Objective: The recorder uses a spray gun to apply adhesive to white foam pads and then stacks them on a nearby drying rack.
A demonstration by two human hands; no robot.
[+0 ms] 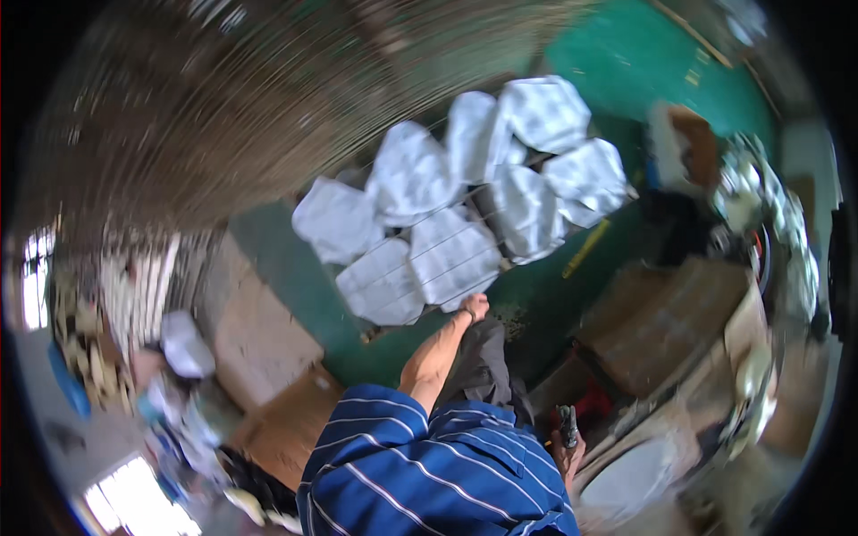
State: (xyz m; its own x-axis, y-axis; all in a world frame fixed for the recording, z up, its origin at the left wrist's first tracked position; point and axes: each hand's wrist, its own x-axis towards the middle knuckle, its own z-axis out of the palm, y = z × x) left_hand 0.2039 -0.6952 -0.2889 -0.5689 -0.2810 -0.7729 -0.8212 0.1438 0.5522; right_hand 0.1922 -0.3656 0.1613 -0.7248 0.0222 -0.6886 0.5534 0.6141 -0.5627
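Left hand: fingers reach out to the near edge of the wire rack and appear curled against it, just under the closest white slab. Motion blur hides whether they close on the wire or only touch it; I cannot tell.

Right hand: low beside the striped blue shirt, fingers wrapped tight around a dark upright tool. Kind of tool not readable.

Rack: carries about eight white, rounded slabs in two loose rows running away from the left hand, tilted across a green floor. The slabs sit close together, several touching or overlapping.

Judgement on doing this step well: the load is wide and spread out from the single grip point, so the near edge should be held square and kept level; a one-sided pull could tip the far slabs off the wires. Keeping the tool hand clear of the rack seems sensible.

Around the rack: brown boards lie to its left, cardboard boxes to its right, and a yellow strip lies just beyond its right edge.
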